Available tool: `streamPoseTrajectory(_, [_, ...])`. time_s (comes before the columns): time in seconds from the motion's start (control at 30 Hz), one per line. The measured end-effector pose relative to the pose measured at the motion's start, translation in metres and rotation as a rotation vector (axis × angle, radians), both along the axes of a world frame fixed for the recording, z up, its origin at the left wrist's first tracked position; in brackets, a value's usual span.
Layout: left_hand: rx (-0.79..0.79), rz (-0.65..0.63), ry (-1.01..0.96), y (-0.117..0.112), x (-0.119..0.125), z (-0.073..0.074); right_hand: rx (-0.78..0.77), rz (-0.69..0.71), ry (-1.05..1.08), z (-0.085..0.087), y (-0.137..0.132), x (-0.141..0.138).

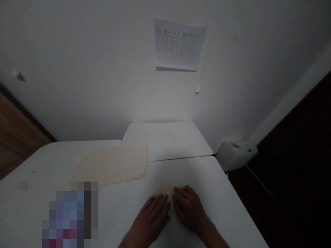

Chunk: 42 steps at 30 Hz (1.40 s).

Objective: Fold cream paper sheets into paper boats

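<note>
Both of my hands rest low on the white table, over a small, thin, pale cream sheet (165, 189). My left hand (155, 215) lies across the sheet's left side, its fingers stretched out and pressing down. From the right, my right hand (190, 208) touches the sheet's edge with slightly bent, spread fingertips. The fingers cover most of this piece, so its full shape is hidden. Left of and beyond my hands is a stack of larger thin cream sheets (121, 163) with uneven edges.
The white table (227, 213) joins a second white tabletop (168, 139) at the wall. A printed chart (178, 46) and a white cord (204, 65) hang there. On the right stands a whitish plastic container (235, 155). A blurred-out patch (68, 213) covers the lower left.
</note>
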<state>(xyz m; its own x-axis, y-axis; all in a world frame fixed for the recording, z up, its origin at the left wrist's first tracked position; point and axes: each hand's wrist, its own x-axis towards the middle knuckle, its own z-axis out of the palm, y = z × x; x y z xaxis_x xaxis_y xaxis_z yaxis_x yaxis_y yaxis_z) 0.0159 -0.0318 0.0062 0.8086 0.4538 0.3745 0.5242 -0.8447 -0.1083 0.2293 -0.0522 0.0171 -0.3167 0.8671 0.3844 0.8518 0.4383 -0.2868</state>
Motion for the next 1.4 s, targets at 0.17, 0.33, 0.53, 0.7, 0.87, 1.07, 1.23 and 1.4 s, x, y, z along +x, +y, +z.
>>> streamPoseTrajectory(0.17, [-0.004, 0.003, 0.018, 0.001, 0.003, 0.001, -0.017, 0.007, 0.052, 0.004, -0.001, 0.004])
streamPoseTrajectory(0.33, [-0.071, 0.033, -0.093, 0.004, 0.004, 0.004, -0.024, 0.026, 0.043, 0.004, 0.0, 0.008])
streamPoseTrajectory(0.53, [-0.077, 0.046, -0.236, 0.011, -0.002, 0.0, 0.022, 0.089, 0.036, 0.0, 0.006, 0.009])
streamPoseTrajectory(0.7, [-0.092, 0.05, -0.254, 0.011, -0.007, -0.002, 0.048, 0.083, 0.038, 0.0, 0.008, 0.009])
streamPoseTrajectory(0.87, [-0.075, 0.11, -0.256, 0.011, -0.013, -0.004, 0.074, 0.067, 0.03, -0.004, 0.008, 0.009])
streamPoseTrajectory(1.07, [-0.042, 0.177, -0.214, 0.014, -0.028, -0.01, 0.065, 0.076, 0.041, -0.006, 0.01, 0.011])
streamPoseTrajectory(1.23, [-0.092, 0.216, -0.266, 0.012, -0.031, -0.008, 0.09, 0.091, 0.006, -0.005, 0.008, 0.012])
streamPoseTrajectory(1.4, [-0.106, 0.242, -0.327, 0.011, -0.03, -0.009, 0.096, 0.089, 0.007, -0.005, 0.008, 0.013])
